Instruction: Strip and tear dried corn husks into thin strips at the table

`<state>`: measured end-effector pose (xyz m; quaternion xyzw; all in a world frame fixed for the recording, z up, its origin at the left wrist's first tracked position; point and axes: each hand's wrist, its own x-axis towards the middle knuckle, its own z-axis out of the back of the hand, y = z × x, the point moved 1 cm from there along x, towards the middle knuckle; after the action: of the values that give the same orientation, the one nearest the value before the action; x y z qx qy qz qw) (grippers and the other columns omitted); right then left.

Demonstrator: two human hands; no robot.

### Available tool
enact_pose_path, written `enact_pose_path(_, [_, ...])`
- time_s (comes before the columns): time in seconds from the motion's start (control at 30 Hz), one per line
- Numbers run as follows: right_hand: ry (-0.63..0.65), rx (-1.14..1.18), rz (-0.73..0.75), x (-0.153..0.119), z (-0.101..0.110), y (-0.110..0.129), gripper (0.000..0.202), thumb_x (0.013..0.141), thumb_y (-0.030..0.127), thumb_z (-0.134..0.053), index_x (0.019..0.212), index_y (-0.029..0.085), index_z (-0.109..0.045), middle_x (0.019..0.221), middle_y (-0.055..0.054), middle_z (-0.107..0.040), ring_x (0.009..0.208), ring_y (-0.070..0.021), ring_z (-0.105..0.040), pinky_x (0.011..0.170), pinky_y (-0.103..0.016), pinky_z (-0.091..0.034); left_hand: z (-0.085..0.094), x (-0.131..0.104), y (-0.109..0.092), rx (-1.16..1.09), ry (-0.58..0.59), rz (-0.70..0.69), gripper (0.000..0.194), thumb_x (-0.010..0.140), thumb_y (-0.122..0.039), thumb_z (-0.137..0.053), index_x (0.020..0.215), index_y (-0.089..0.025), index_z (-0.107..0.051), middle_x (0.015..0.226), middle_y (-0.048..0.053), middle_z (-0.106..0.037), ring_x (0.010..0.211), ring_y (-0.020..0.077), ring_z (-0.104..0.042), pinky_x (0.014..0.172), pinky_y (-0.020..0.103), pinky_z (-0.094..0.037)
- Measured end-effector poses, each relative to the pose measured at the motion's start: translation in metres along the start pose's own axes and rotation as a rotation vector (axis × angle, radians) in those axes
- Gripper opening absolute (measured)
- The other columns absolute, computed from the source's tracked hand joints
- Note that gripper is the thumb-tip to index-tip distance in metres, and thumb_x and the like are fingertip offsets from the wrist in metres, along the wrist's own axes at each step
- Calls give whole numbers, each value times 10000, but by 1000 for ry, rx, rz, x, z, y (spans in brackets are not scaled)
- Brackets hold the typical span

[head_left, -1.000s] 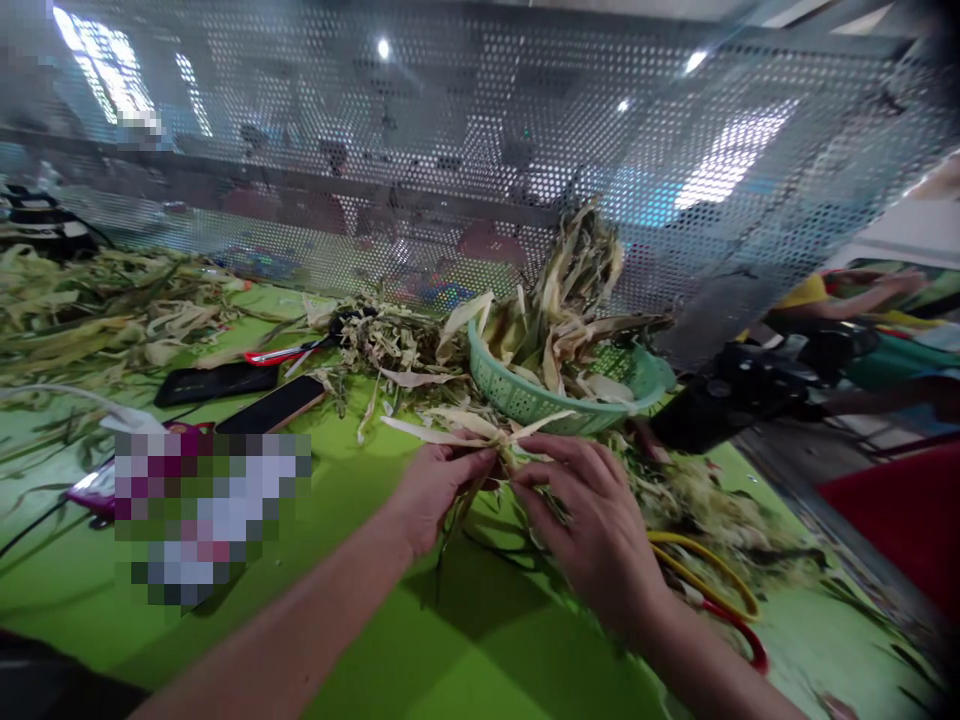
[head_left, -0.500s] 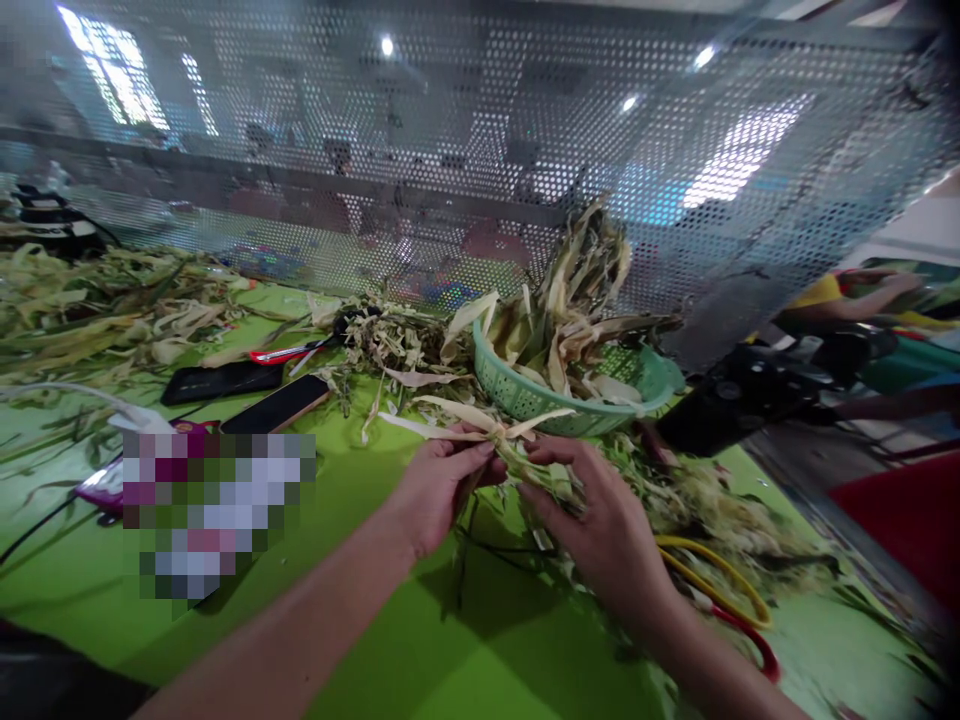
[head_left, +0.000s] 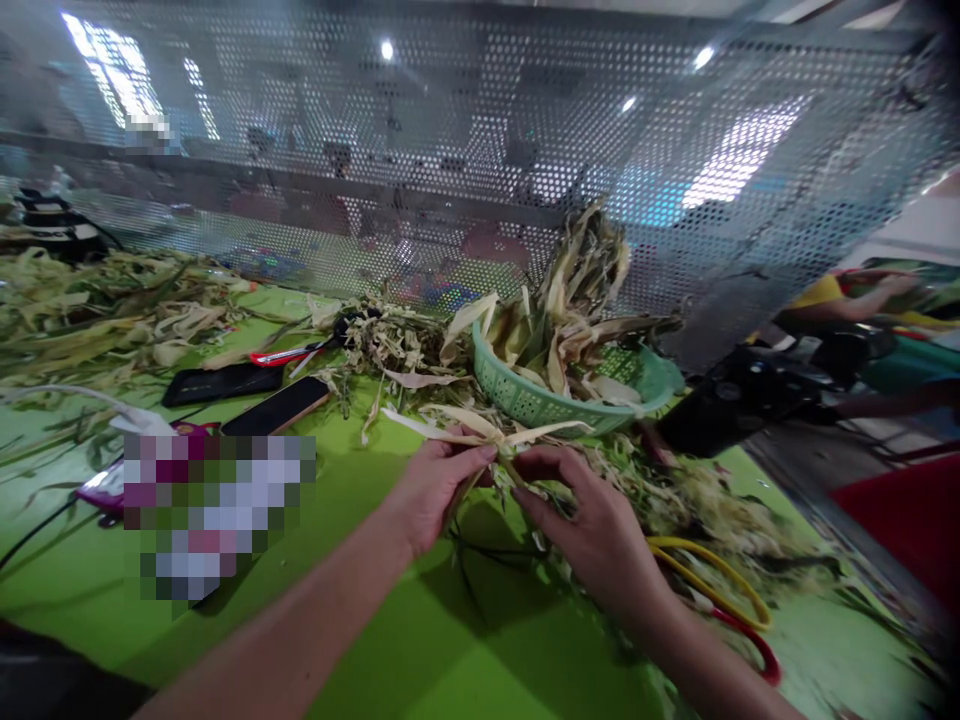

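Closing in on the husk [head_left: 491, 434], my right hand [head_left: 589, 505] has brought thumb and index finger nearer together than 0.5 s ago, just below the joint where the strips meet. The pale strip [head_left: 547, 432] on the right now lies flatter and reaches farther across the near side of the basket [head_left: 540, 405]. I take this to mean that the work is fine handling at the joint, with the strips already fanned out; the rest around the basket looks unchanged.

The husk is held up just in front of the basket's left end, above the table [head_left: 465, 650]. My left hand [head_left: 435, 490] keeps a firm pinch on it, thumb on top, fingers curled beneath. Its forearm slants up from the near left of the basket. My right forearm comes from the near right, back of the hand upward, fingers bent toward the joint. The right grip is narrow, but I cannot tell whether it nips a strand.

Also near that hand, to the right of the basket and closer to me, lie a yellow loop [head_left: 750, 595] and a red loop [head_left: 769, 655].
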<state>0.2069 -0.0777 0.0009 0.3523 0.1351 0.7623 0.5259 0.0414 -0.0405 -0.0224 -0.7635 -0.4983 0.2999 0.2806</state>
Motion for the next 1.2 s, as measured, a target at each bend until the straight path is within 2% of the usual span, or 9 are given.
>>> enact_pose_path(0.13, [21, 5, -8, 1, -1, -2, 128, 877, 269, -544, 982, 232, -607, 925, -31, -679, 832, -188, -639, 748, -303, -494, -1, -1, -2, 21, 66, -20, 235, 633, -155, -776, 829, -126, -648, 768, 26, -646, 653, 87, -572, 655, 209, -459])
enact_pose_path(0.27, [3, -38, 60, 0, 2, -2, 141, 890, 249, -520, 983, 234, -625, 945, -43, -675, 873, -200, -630, 773, -312, -480, -2, -2, -3, 72, 79, -16, 226, 652, -235, -779, 813, -125, -665, 752, 25, -633, 650, 86, -555, 648, 205, -447])
enact_pose_path(0.37, [36, -43, 62, -1, 0, -1, 137, 896, 256, -516, 976, 232, -625, 961, -44, -676, 875, -200, -626, 765, -309, -477, 0, 0, -3, 91, 42, -74, 226, 659, -281, -779, 782, -122, -676, 727, 10, -609, 629, 69, -530, 629, 193, -436])
enact_pose_path(0.5, [93, -45, 6, 0, -4, 1, 129, 897, 291, -518, 901, 223, -628, 896, -35, -684, 785, -191, -627, 718, -306, -472, 7, 5, -7, 64, -56, -165, 202, 667, -247, -771, 794, -117, -683, 711, 3, -595, 603, 60, -527, 596, 183, -449])
enact_pose_path(0.63, [138, -22, -55, 2, -5, 1, 137, 885, 310, -528, 878, 215, -626, 827, -25, -676, 725, -180, -611, 653, -284, -458, 11, 7, -13, -30, -110, -141, 142, 696, -185, -738, 795, -107, -672, 699, 9, -604, 583, 67, -565, 605, 197, -501])
enact_pose_path(0.83, [189, 53, -116, 2, -7, -17, 167, 873, 354, -528, 877, 204, -601, 710, 1, -623, 641, -161, -567, 585, -264, -434, 8, 4, -19, -44, -51, -101, 146, 716, -192, -715, 824, -121, -648, 769, 51, -674, 609, 109, -637, 521, 191, -491])
enact_pose_path(1.0, [301, 80, -114, 4, -10, -27, 134, 851, 311, -532, 905, 193, -562, 740, 3, -600, 675, -160, -555, 602, -262, -430, 10, 5, -23, -11, 1, -166, 232, 700, -254, -739, 875, -126, -657, 816, 58, -693, 601, 90, -614, 532, 185, -472])
enact_pose_path(1.1, [423, -17, -102, 4, -11, -21, 36, 804, 221, -536, 782, 194, -526, 653, 30, -542, 604, -139, -509, 556, -243, -382, 12, 7, -26, -1, -24, -219, 295, 652, -275, -777, 883, -120, -677, 772, 39, -678, 553, 56, -552, 536, 178, -448])
enact_pose_path(1.2, [533, -74, -79, 2, -11, -11, 114, 772, 190, -539, 677, 198, -476, 588, 46, -495, 543, -119, -460, 508, -225, -328, 15, 9, -29, 29, -49, -258, 313, 623, -259, -793, 884, -120, -692, 758, 30, -667, 560, 44, -521, 537, 168, -423])
